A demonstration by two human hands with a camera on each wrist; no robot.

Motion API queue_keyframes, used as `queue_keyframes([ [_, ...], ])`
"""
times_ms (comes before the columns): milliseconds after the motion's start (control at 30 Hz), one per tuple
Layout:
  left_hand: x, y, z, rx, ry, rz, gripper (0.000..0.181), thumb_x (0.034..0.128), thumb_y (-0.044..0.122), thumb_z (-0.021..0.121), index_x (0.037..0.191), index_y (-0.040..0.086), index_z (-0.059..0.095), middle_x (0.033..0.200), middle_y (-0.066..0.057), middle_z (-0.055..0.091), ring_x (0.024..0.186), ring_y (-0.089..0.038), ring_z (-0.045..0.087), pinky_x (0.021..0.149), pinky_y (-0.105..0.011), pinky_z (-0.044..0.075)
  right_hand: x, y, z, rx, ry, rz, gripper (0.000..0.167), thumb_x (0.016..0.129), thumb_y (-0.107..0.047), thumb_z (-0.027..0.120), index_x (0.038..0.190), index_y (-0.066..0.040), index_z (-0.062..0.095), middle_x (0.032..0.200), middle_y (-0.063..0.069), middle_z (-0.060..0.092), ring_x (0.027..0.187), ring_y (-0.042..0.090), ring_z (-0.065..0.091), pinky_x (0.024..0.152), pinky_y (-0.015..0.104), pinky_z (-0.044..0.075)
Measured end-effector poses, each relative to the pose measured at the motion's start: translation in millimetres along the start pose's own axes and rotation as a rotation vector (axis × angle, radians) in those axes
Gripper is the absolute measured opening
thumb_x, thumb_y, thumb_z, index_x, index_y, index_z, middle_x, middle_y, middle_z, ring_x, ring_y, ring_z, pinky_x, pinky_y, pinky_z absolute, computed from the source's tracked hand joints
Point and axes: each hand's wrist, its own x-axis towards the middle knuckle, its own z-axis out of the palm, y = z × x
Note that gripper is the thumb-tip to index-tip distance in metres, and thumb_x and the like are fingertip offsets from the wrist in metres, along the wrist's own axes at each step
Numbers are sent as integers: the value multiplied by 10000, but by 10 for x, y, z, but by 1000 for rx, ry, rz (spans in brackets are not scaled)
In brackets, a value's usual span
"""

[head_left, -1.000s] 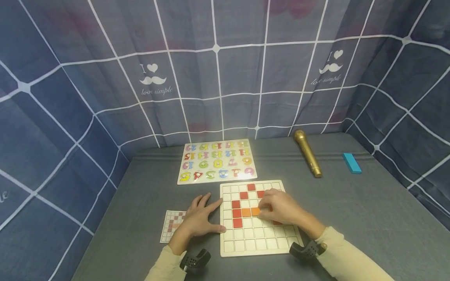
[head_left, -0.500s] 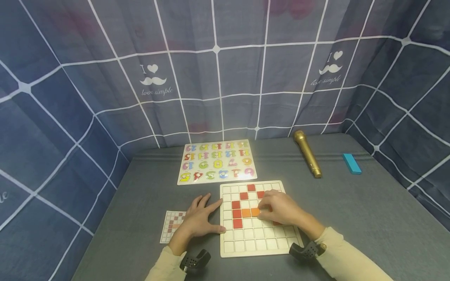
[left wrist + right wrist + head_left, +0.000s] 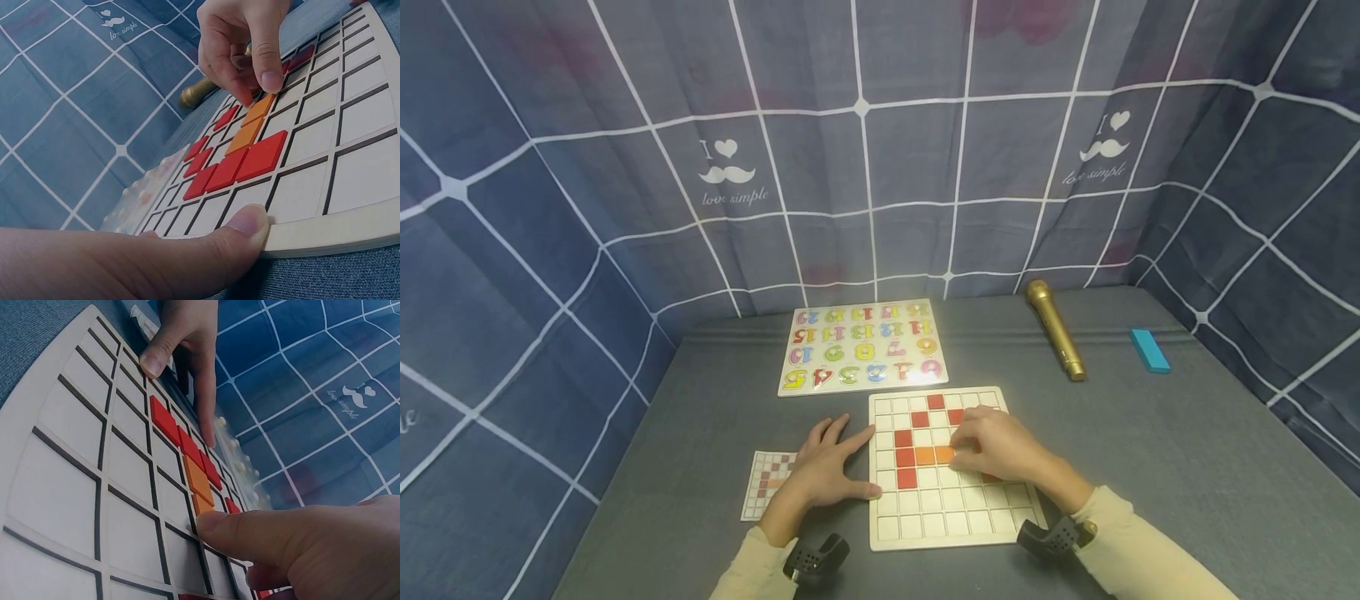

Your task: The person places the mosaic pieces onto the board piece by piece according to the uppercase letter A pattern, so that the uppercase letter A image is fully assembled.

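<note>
A pale wooden grid board (image 3: 922, 533) lies on the grey table, with several red tiles (image 3: 907, 477) and two orange tiles showing in its cells. My left hand (image 3: 827, 471) is spread at the board's left side, its thumb resting on the rim in the left wrist view. My right hand (image 3: 1000, 442) is over the middle of the board. Its thumb and forefinger pinch the end of the farther orange tile (image 3: 257, 110), which sits in its cell beside the other orange tile (image 3: 926, 455). The cells under my right palm are hidden in the head view.
A small printed pattern card (image 3: 758, 492) lies partly under my left hand. Behind the board is a number puzzle (image 3: 865, 352). A gold microphone (image 3: 1057, 331) and a blue block (image 3: 1151, 350) lie at the back right. A checked curtain (image 3: 910, 158) encloses the table.
</note>
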Motion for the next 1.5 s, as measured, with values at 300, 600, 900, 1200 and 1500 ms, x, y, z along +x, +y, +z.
queue_keyframes([
  [300, 12, 11, -3, 16, -20, 17, 921, 699, 522, 844, 1491, 280, 440, 1629, -156, 229, 1488, -460, 158, 1094, -720, 241, -477, 230, -249, 51, 67, 37, 142, 787, -304, 815, 885, -214, 766, 817, -147, 586, 717, -38, 443, 609, 176, 407],
  [600, 1, -2, -63, 27, -8, 5, 934, 689, 518, 851, 1490, 269, 443, 1627, -158, 231, 1486, -461, 159, 1096, -716, 246, -1134, 559, -526, 216, -36, -9, 278, 844, -350, 760, 1103, -251, 734, 970, -146, 597, 871, -18, 509, 682, 227, 452],
  [900, -18, -19, -42, 16, -7, -5, 929, 685, 521, 852, 1485, 276, 450, 1622, -163, 244, 1482, -465, 165, 1103, -719, 234, -1319, 587, -567, 296, -196, -54, 425, 824, -411, 740, 1231, -300, 685, 1080, -149, 531, 976, -47, 421, 742, 212, 430],
  [1200, -7, 1, -45, 12, -1, -6, 935, 676, 517, 859, 1483, 271, 455, 1616, -172, 254, 1480, -470, 171, 1097, -726, 238, -1409, 612, -569, 289, -146, -118, 337, 768, -358, 794, 1099, -335, 732, 1025, -157, 473, 958, -49, 375, 719, 189, 378],
  [1500, -1, 12, -45, 11, 0, -3, 940, 673, 517, 860, 1483, 267, 455, 1616, -173, 255, 1479, -473, 171, 1098, -727, 234, -1482, 603, -529, 245, -106, -76, 302, 756, -351, 805, 1042, -365, 708, 1020, -179, 479, 953, -65, 410, 716, 198, 427],
])
